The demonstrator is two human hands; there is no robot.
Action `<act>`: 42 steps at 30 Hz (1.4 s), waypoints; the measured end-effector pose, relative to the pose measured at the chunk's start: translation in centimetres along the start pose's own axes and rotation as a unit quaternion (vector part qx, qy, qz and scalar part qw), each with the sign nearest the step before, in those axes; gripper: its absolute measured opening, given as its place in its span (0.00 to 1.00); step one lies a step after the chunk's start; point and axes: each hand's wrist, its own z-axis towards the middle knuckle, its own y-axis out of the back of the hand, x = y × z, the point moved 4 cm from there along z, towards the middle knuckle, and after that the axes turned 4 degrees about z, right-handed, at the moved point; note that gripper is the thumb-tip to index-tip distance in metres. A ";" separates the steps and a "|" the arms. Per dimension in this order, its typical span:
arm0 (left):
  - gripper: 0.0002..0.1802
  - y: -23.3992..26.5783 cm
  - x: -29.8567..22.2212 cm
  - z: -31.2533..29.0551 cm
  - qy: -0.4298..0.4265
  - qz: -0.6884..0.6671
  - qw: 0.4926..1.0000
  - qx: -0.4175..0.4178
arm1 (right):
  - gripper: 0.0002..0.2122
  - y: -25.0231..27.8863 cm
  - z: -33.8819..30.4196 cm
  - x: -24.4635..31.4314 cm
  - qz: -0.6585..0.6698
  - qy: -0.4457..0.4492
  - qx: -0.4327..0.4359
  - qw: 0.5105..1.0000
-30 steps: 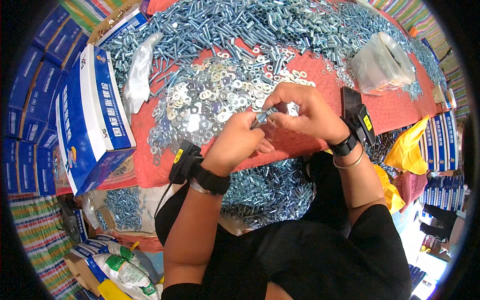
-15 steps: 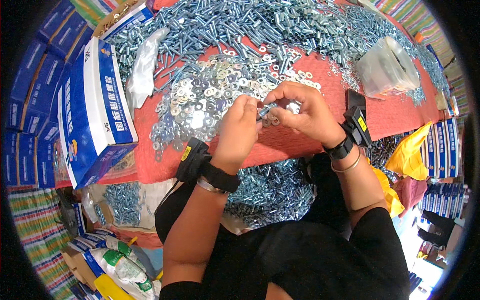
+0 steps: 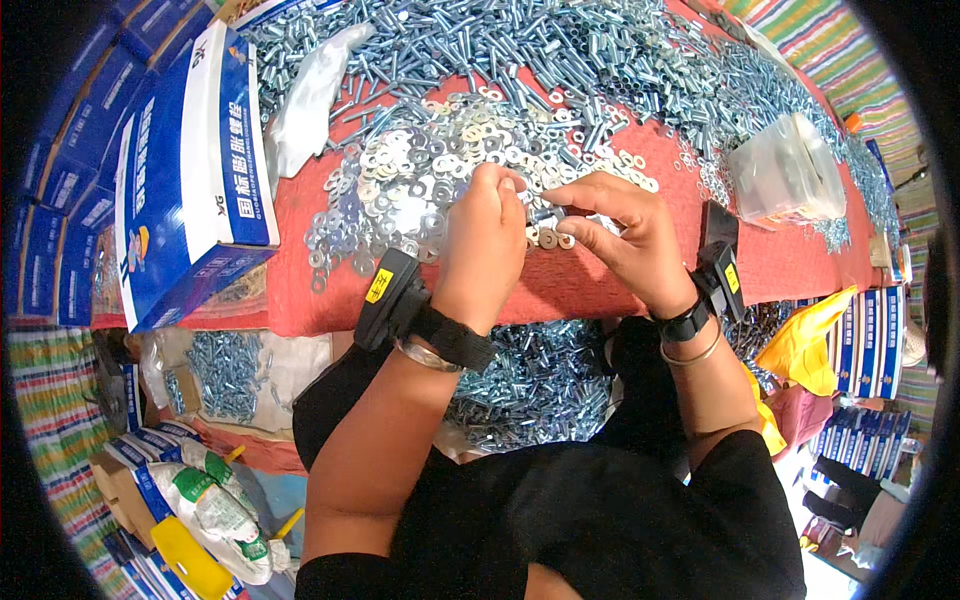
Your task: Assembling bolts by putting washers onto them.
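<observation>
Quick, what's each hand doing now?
Left hand: curled closed; whether it holds anything can't be told.
Right hand: closed, pinching a small metal fastener.

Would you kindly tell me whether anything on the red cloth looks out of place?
Perhaps the crumpled plastic bag, lying between the blue-and-white box and the loose washers: it looks like stray packaging. I see no clear damage.

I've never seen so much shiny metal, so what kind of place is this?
It's probably a hardware workshop or packing room. Loose metal fasteners and washers lie heaped on a red-covered table, and blue boxes are stacked at the left.
</observation>
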 end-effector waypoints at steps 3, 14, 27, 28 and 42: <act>0.10 0.2 0.0 -0.1 -0.031 0.052 0.998 -0.030 | 0.11 -0.6 0.0 0.1 -0.005 -0.020 -0.015 1.000; 0.09 0.7 -1.2 -0.6 -0.042 0.115 0.991 -0.048 | 0.09 -1.6 -1.0 -1.2 0.052 -0.121 -0.043 0.990; 0.07 2.4 -1.4 -0.5 -0.046 0.174 0.981 -0.079 | 0.21 -2.2 -1.2 0.0 0.174 -0.105 -0.056 0.978; 0.08 2.4 -1.5 -0.6 -0.040 0.173 0.981 -0.075 | 0.21 -2.0 -1.3 -0.2 0.173 -0.104 -0.056 0.978; 0.08 3.9 -1.4 -1.1 -0.051 0.201 0.974 -0.089 | 0.25 -3.0 -1.7 0.1 0.216 -0.178 0.014 0.960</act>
